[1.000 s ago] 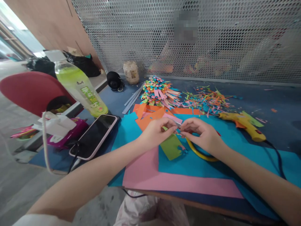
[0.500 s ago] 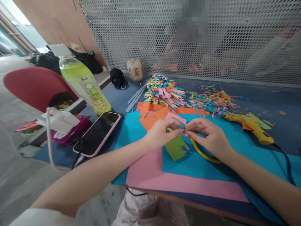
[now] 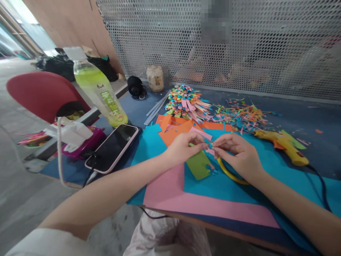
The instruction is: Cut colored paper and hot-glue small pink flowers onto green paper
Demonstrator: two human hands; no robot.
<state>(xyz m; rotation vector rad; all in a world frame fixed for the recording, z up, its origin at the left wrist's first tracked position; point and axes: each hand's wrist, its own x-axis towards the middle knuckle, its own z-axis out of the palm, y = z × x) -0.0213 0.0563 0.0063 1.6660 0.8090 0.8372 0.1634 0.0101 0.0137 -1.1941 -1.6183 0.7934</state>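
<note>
My left hand (image 3: 185, 147) pinches a small piece of blue paper (image 3: 209, 144) between thumb and fingertips. Facing it, my right hand (image 3: 237, 153) has its thumb and fingers pressed together at the other side of that piece; the tips partly hide it. Under my right hand a yellow curved handle (image 3: 230, 176) lies on the blue sheet (image 3: 207, 192), mostly covered by the palm. Just below the fingers is a green paper piece (image 3: 198, 166) with small blue and pink scraps at its right edge. Orange paper (image 3: 176, 133) lies behind my left hand.
A pile of fringed multicoloured paper (image 3: 188, 103) stands behind, with thin paper shreds (image 3: 239, 115) beside it. At right lies a yellow glue gun (image 3: 283, 145) with its cord. On the left are a phone (image 3: 114, 147), a drink bottle (image 3: 101, 92) and a magenta box (image 3: 85, 144).
The grey blade seen between the fingers earlier no longer shows. My fingertips have drawn slightly apart, and small blue scraps now lie by the green paper. The view has shifted a little.
</note>
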